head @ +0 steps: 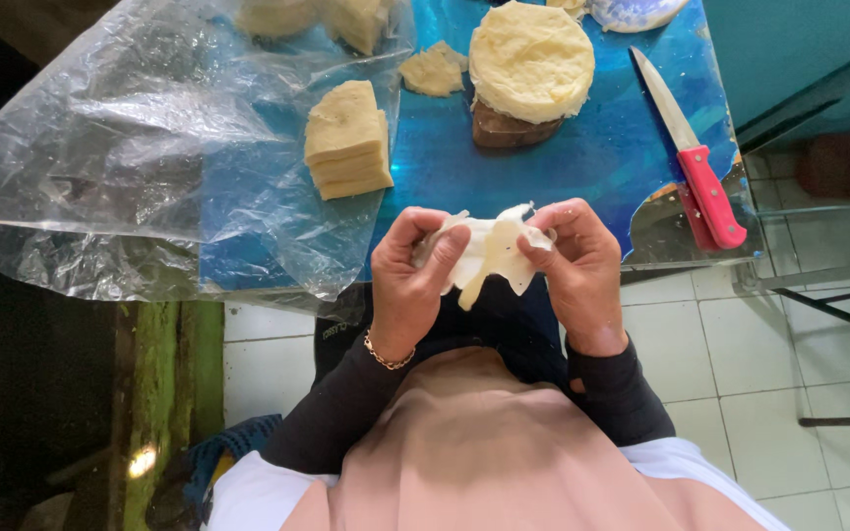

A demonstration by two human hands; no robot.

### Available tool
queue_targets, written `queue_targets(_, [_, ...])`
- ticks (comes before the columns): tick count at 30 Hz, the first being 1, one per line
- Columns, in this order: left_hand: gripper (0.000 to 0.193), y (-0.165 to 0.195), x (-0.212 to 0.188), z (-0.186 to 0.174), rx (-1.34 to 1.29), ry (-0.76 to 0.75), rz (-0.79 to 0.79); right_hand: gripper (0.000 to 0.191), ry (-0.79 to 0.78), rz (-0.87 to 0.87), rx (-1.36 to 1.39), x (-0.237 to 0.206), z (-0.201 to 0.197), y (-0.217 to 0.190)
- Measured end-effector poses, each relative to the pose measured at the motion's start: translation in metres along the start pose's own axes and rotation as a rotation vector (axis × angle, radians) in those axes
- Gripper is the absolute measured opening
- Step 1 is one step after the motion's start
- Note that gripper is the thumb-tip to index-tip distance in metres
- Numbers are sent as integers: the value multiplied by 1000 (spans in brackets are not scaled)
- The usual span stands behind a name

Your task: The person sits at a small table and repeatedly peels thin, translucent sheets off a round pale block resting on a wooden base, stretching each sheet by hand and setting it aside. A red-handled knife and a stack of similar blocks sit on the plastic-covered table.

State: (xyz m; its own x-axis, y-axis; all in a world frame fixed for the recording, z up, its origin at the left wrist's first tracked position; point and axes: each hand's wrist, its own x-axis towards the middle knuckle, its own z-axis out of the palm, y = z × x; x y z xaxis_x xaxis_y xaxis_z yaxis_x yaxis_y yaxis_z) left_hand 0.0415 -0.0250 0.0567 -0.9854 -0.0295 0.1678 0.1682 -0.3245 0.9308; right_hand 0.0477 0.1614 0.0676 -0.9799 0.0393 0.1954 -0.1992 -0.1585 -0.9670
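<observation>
Looks like a home food-prep spot: blue desk (582, 157) with stacked dough sheets (348, 141), red-handled knife (693, 147), clear plastic sheet (150, 157), white tiled floor (730, 344) underneath.

Two bare hands show, the left hand (413, 280) and the right hand (575, 270). One thin, floppy white wrapper sheet (492, 254) is between them. There is one red-handled steel knife (693, 152), one round pale-yellow stack of wrappers (531, 61), one square-cut pale-yellow stack (348, 140) and one crumpled clear plastic sheet (140, 147).
</observation>
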Motion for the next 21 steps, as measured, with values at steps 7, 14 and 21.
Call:
queue_targets(7, [10,4,-1,5,82,-214,257,25,-75,114,16,6,6,2])
queue_targets(14, [26,17,1,2,230,-272,102,17,-181,12,-74,0,-3,2])
queue_targets(21, [11,22,4,-2,440,-202,212,12,-86,25,-137,-2,-3,-1])
